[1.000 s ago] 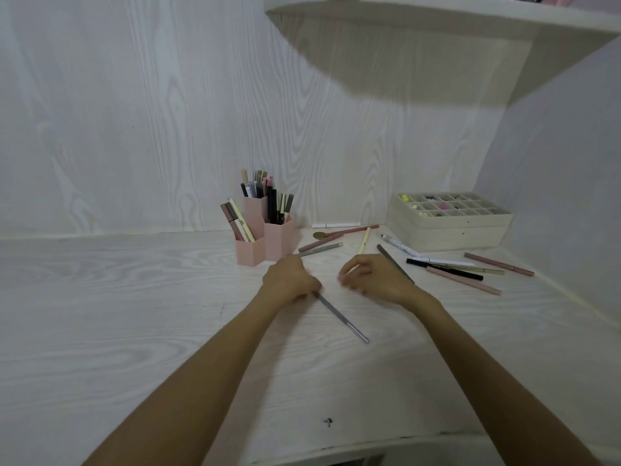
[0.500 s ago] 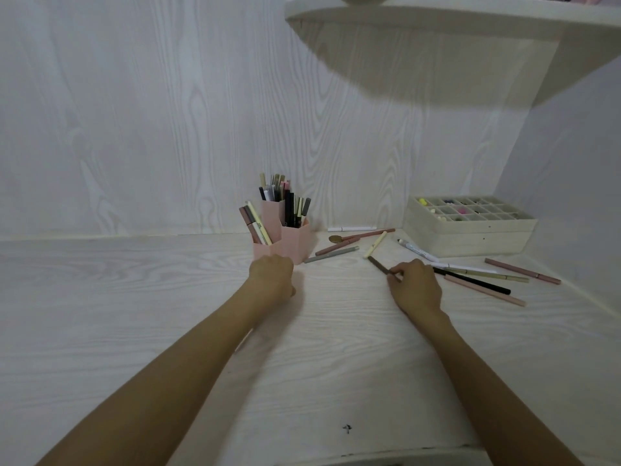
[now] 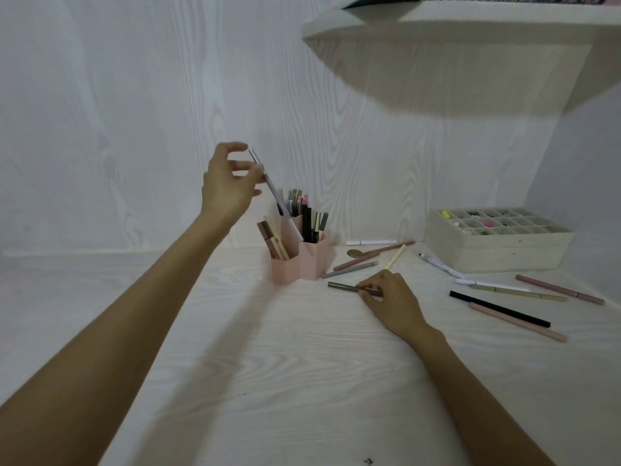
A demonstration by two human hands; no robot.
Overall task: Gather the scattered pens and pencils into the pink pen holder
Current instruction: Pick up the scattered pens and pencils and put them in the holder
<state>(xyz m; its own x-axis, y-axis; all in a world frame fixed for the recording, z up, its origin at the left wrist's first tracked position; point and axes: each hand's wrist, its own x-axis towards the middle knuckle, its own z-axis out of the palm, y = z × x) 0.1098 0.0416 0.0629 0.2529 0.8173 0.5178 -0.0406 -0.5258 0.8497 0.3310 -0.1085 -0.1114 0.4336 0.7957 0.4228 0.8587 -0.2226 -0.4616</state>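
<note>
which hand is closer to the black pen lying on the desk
Right. The right hand rests on the desk, pinching a dark grey pen, just left of the black pen. The left hand is raised above the pink pen holder, holding a pale pen, farther away.

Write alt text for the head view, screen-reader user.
The left hand lowers a grey pen into the pink pen holder while the right hand pinches a dark pen lying on the white desk. More pens lie scattered to the right.

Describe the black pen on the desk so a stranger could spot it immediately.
Start at the compartmented organizer box by the right wall. On the desk in front of it lie several loose pens; the black pen lies diagonally beside a pink pen, the only all-black one there.
</note>
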